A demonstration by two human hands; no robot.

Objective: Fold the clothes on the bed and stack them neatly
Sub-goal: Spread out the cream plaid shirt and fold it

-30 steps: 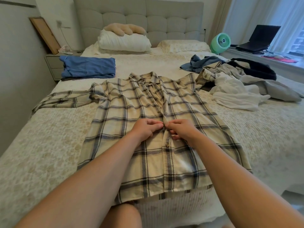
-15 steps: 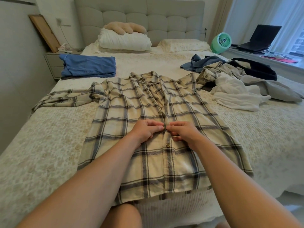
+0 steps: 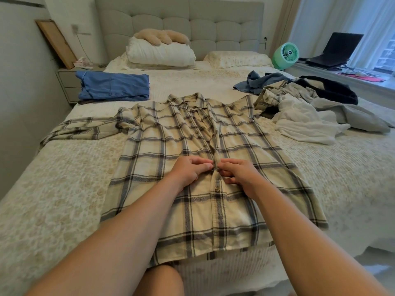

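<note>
A cream plaid button shirt [image 3: 171,137] lies face up and spread flat on the bed [image 3: 53,199], one sleeve stretched to the left. My left hand [image 3: 190,170] and my right hand [image 3: 239,174] meet at the shirt's front placket, about mid-chest. Each hand pinches an edge of the placket between thumb and fingers. The lower buttons are fastened; the upper front lies parted. A folded blue garment [image 3: 113,86] rests at the bed's far left. A heap of unfolded clothes [image 3: 310,110], white, grey, denim and black, lies at the right.
Two pillows [image 3: 160,53] and a beige plush sit against the grey headboard. A nightstand [image 3: 68,84] stands at the left, with a wooden frame leaning on the wall. A green fan [image 3: 285,54] and a laptop [image 3: 333,50] sit on the sill at the right.
Both hands stay at the same spot on the placket; the fingers have shifted slightly while working the fabric. The shirt has not moved.
</note>
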